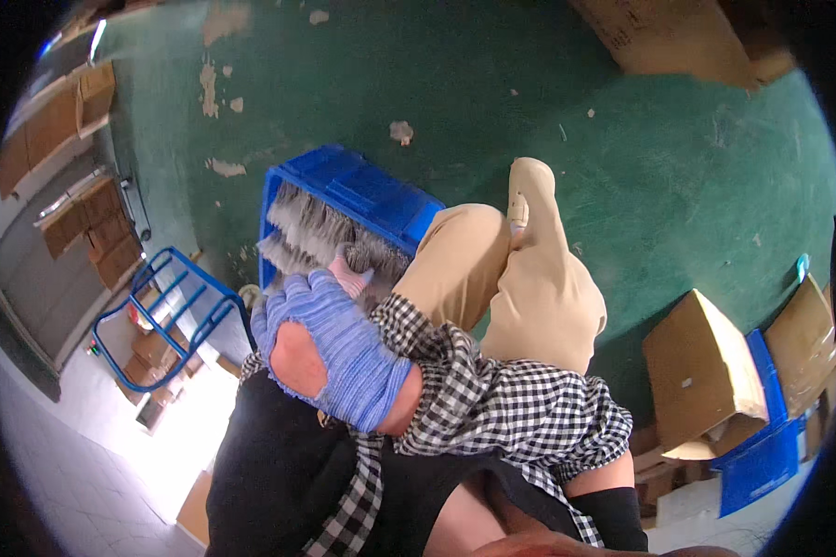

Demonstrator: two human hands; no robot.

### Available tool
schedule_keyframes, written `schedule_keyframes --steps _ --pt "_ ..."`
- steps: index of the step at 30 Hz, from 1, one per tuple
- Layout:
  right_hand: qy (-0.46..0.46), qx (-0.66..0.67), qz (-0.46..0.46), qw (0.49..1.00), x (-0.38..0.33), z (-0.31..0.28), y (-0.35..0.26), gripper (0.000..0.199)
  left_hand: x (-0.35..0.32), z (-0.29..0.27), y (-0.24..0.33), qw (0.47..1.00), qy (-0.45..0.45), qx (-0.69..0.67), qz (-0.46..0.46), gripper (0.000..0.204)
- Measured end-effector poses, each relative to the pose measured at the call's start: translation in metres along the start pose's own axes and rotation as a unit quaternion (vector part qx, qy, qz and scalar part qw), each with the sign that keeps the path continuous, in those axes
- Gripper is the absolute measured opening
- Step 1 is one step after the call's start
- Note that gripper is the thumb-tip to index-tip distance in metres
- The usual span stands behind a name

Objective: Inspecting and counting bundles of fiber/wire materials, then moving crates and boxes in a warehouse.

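My right hand, in a blue knitted glove with bare skin showing through on its back, reaches across my body to the left. Its fingers curl downward, and whatever lies under them is hidden. Just beyond it, part of my left hand shows in a pinkish glove against the grey bristly, fluffy pieces; most of that hand is covered by the right one. These pieces fill a blue plastic bin, which is tilted with its opening toward me and rests beside my leg.
My legs in beige trousers stretch out over the green floor. A blue tubular metal frame stands at the left. Cardboard boxes and blue sheets are at the right, with another carton at the far right.
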State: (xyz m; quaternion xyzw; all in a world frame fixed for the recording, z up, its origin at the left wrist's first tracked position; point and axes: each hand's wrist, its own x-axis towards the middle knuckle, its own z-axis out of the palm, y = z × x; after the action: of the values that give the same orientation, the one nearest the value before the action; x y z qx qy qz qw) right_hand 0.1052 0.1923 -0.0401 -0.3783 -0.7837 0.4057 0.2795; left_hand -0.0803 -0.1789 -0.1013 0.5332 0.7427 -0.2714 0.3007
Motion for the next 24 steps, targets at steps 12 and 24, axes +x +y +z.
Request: schedule_keyframes --steps 12,24 --pt "-0.089 -0.195 0.037 0.976 0.004 0.092 -0.052 0.026 0.213 -0.084 -0.113 0.941 -0.026 -0.122 0.314 0.056" --pt "-0.244 -0.243 0.134 0.929 0.035 0.148 0.045 0.03 0.276 -0.104 -0.106 0.814 -0.127 -0.492 0.28 0.048"
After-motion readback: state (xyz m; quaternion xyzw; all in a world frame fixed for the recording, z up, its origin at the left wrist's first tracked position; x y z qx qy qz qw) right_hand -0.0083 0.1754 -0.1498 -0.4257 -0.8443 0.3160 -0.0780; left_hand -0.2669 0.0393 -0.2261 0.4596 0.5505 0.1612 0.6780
